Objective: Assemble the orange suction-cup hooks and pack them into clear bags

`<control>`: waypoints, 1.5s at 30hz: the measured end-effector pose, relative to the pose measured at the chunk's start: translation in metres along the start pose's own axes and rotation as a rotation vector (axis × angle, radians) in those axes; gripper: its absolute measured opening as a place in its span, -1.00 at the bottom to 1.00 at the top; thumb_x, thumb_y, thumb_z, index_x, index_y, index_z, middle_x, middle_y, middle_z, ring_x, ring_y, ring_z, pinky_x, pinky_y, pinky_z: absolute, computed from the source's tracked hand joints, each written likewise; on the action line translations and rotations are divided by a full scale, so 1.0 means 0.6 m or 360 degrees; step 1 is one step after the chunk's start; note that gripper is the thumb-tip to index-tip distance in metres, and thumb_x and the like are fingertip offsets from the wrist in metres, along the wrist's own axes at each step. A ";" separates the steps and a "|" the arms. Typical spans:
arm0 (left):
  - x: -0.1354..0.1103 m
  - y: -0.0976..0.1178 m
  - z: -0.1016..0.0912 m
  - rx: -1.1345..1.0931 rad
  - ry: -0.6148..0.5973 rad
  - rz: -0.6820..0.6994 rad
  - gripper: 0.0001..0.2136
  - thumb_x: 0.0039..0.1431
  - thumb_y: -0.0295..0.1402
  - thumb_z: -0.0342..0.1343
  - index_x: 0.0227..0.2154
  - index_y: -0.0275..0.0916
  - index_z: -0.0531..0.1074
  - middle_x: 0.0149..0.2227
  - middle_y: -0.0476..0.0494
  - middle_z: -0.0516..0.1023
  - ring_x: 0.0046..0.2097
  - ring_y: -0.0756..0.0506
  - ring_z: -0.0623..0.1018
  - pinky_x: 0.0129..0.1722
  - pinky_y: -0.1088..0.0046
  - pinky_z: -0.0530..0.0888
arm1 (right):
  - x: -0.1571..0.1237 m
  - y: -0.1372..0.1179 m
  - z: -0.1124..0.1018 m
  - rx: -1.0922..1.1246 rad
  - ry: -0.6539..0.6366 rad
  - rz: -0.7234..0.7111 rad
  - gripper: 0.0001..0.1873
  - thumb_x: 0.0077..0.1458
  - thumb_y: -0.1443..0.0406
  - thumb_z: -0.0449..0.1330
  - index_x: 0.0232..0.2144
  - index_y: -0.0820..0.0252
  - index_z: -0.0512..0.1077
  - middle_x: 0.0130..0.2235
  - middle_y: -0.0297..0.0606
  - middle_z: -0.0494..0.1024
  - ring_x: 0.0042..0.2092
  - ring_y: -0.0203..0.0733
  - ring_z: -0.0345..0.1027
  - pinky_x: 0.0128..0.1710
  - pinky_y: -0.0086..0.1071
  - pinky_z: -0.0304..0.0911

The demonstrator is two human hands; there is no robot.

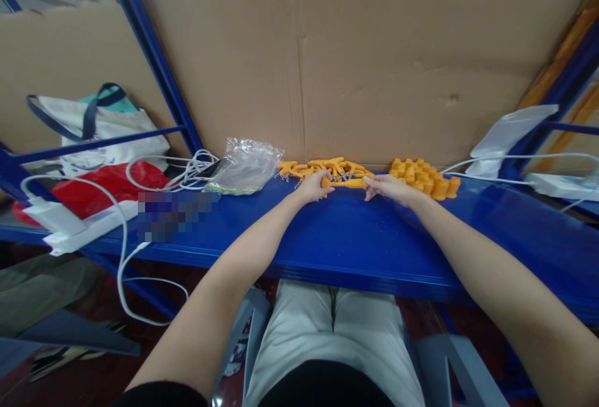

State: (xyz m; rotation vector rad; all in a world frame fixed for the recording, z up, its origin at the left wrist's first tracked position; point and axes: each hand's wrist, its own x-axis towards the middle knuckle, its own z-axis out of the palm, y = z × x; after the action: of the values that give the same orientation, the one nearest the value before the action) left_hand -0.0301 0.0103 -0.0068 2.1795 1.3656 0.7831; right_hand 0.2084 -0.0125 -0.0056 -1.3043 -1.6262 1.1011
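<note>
Holding: one orange piece [349, 183], spanning the gap between the two hands, near the back of the blue tabletop [355, 238]
Left hand [312, 186]: closed by thumb and fingers on the piece's left end, just in front of the heap
Right hand [392, 188]: pinching the piece's right end, with the blocks just behind and beside it
Heap [334, 165]: many orange pieces with small metal chains, lying loosely over one another behind the hands, near the cardboard [374, 63]
Blocks [421, 179]: orange, set close together in a cluster right of the heap; no chains can be made out on them
Progress: one piece appears to be in work, with its handling unfinished, since both hands grip it; heap and blocks both lie out of the grip, and which of them is finished and which is left cannot be told
Left of the heap: a clear bag [248, 173] lying near it, then white cables [199, 163] and a power strip [93, 227]
</note>
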 end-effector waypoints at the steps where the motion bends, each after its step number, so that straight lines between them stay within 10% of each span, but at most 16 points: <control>1: 0.000 0.001 0.000 -0.0002 -0.0004 -0.0004 -0.74 0.17 -0.47 0.22 -0.10 -0.26 0.35 -0.60 0.16 0.35 -0.60 0.06 0.42 -0.57 0.59 0.39 | 0.003 0.002 0.000 0.0004 0.0011 0.0009 -0.68 0.29 0.22 0.14 -0.51 0.20 0.37 -0.58 -0.27 0.53 -0.49 -0.29 0.45 -0.23 -0.42 0.41; 7: -0.001 0.006 0.000 0.0002 0.0000 -0.0036 -0.73 0.17 -0.47 0.22 -0.09 -0.28 0.34 -0.62 0.17 0.34 -0.60 0.04 0.43 -0.58 0.59 0.40 | 0.007 0.009 -0.004 0.0045 0.0040 -0.0001 -0.89 0.20 0.29 0.25 -0.23 0.20 0.42 -0.39 -0.27 0.59 -0.44 -0.29 0.48 -0.24 -0.38 0.44; 10: -0.002 0.005 0.000 -0.0002 -0.0005 -0.0026 -0.73 0.18 -0.47 0.22 -0.08 -0.27 0.34 -0.63 0.18 0.33 -0.62 0.05 0.41 -0.60 0.60 0.38 | 0.005 0.010 -0.005 0.0039 0.0041 -0.0084 -0.64 0.06 0.39 0.34 -0.07 0.17 0.42 -0.25 -0.29 0.60 -0.40 -0.33 0.49 -0.16 -0.37 0.43; 15: -0.004 0.006 -0.001 -0.0053 -0.0026 -0.0011 -0.74 0.18 -0.48 0.23 -0.10 -0.26 0.35 -0.64 0.20 0.31 -0.63 0.08 0.41 -0.60 0.62 0.38 | -0.005 -0.005 0.001 0.0011 0.0034 -0.0093 -0.86 0.11 0.28 0.33 -0.39 0.22 0.46 -0.44 -0.26 0.58 -0.48 -0.32 0.43 -0.32 -0.43 0.39; 22: -0.005 0.007 -0.001 -0.0047 -0.0018 -0.0001 -0.74 0.17 -0.47 0.24 -0.10 -0.25 0.36 -0.64 0.19 0.31 -0.63 0.06 0.43 -0.59 0.60 0.40 | -0.008 -0.015 0.008 -0.0212 0.0091 -0.0070 -0.49 0.19 0.03 0.22 -0.67 0.19 0.35 -0.66 -0.30 0.43 -0.62 -0.38 0.18 -0.53 -0.46 0.17; 34: 0.002 0.002 -0.001 -0.0069 -0.0032 -0.0052 -0.74 0.19 -0.49 0.21 -0.08 -0.25 0.34 -0.64 0.17 0.35 -0.63 0.06 0.43 -0.59 0.59 0.41 | -0.007 -0.012 0.010 -0.0066 0.0082 -0.0128 -0.73 0.07 0.20 0.37 -0.23 0.20 0.45 -0.39 -0.28 0.64 -0.52 -0.38 0.38 -0.55 -0.52 0.19; 45: -0.010 0.021 -0.002 0.0001 -0.0042 0.0017 -0.76 0.20 -0.48 0.19 -0.09 -0.26 0.34 -0.63 0.16 0.34 -0.60 0.03 0.46 -0.60 0.60 0.39 | -0.011 -0.020 0.015 -0.0119 0.0135 0.0062 -0.49 0.21 -0.03 0.17 -0.59 0.22 0.39 -0.70 -0.27 0.40 -0.69 -0.36 0.17 -0.67 -0.45 0.12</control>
State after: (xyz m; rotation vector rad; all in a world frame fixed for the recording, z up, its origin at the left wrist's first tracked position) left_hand -0.0246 -0.0003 0.0007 2.1916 1.3428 0.7552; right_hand 0.1972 -0.0216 0.0023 -1.4179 -1.5983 1.0026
